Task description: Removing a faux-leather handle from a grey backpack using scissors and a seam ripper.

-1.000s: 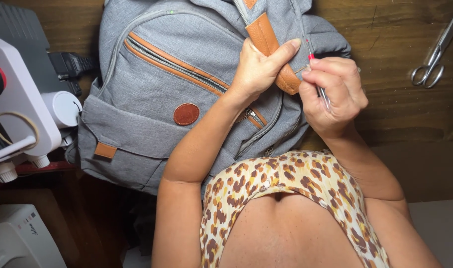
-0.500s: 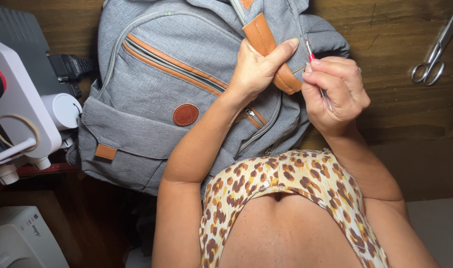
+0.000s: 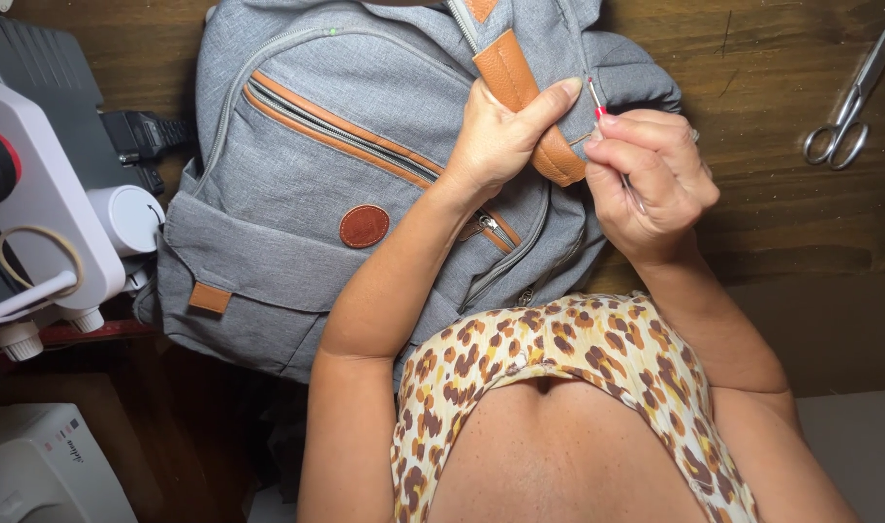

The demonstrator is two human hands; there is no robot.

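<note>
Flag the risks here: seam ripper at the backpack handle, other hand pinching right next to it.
1. The seam ripper tip sits very close to the left hand thumb on the tan handle; a slip could prick it.
2. The tip could nick the handle or the grey backpack fabric.
3. The scissors lie near the right hand side and could get bumped.

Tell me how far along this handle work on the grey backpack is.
Done: nothing finished can be read from this view. In hand: the left hand pinches the tan handle of the grey backpack, while the right hand holds a thin red-tipped tool at its edge. Left: the scissors lie apart on the wooden table, untouched.
</note>
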